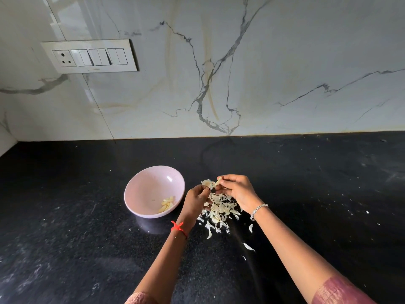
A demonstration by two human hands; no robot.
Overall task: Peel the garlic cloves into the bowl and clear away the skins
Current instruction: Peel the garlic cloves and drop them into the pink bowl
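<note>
Garlic clove (pixel 218 181) is sitting between the two hands, raised just above the counter, to the right of the bowl. Right hand (pixel 237 191) is pinching it, with thumb and fingertips curled onto the clove and the other fingers bent. Left hand (pixel 195 199) is curling its fingers round a papery clump (pixel 207 183) just beside the clove. Cannot tell whether the clump is skin or more garlic.

Pile of skins (pixel 221 210) is lying on the counter directly below the hands, with loose flakes trailing toward the person. Pink bowl (pixel 142 185) is standing just left of the left hand, apart from the pile. Several peeled cloves (pixel 167 204) are lying at its bottom.

Red thread (pixel 178 227) is circling the left wrist and a silver bracelet (pixel 258 210) the right. Black counter (pixel 65 194) is running back to a marble wall (pixel 285 51) carrying a switch plate (pixel 89 55).
</note>
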